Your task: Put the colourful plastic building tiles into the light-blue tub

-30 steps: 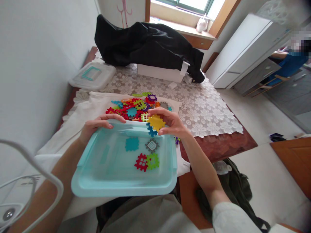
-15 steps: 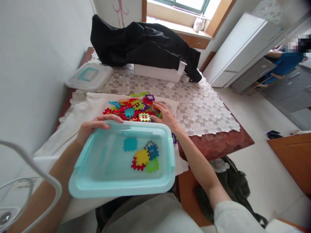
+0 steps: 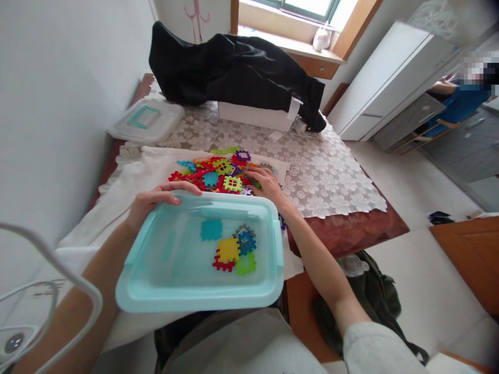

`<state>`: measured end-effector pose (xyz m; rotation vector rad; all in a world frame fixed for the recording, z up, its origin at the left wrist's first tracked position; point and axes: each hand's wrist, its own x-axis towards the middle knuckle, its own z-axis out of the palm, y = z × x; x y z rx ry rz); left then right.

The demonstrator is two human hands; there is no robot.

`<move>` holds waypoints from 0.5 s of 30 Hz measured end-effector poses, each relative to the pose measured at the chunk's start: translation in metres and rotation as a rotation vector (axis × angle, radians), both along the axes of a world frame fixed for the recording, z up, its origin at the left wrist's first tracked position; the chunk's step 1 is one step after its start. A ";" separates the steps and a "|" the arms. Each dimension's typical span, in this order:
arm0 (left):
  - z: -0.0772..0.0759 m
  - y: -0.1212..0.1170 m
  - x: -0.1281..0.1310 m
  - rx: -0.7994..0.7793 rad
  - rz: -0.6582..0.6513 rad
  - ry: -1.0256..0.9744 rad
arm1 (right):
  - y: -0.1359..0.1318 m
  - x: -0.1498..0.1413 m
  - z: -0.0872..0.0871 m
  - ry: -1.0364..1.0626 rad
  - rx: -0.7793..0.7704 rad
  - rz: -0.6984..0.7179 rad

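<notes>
A light teal plastic tub (image 3: 156, 291) sits close in front of me. Inside lie several interlocking plastic tiles: a yellow tile (image 3: 228, 250), a teal tile (image 3: 211, 229), and red, blue, green and grey ones. My left hand (image 3: 158, 202) grips the tub's far left rim, fingers laid over the edge. Just beyond the tub, a heap of colourful interlocking tiles (image 3: 210, 179) rests on a white cloth. My right hand (image 3: 268, 186) reaches over the heap's right side, its thumb and fingers apart and touching tiles; the fingertips are partly hidden among them.
A translucent lid (image 3: 146, 122) with a teal handle lies at the table's back left. Black fabric (image 3: 237, 72) covers a white box (image 3: 257, 115) at the back. White cables (image 3: 83, 283) hang at lower left. A dark backpack (image 3: 374, 296) is at right; a person in blue (image 3: 454, 106) is far right.
My right hand's fingers have shifted slightly in the heap and bent a little more. My left hand stays on the tub's rim. The view has shifted slightly.
</notes>
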<state>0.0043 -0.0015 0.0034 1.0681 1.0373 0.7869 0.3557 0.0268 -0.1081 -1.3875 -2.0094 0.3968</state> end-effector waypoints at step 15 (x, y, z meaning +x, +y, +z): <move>-0.003 -0.006 0.000 0.021 -0.001 -0.133 | -0.007 -0.006 0.013 0.150 0.045 0.060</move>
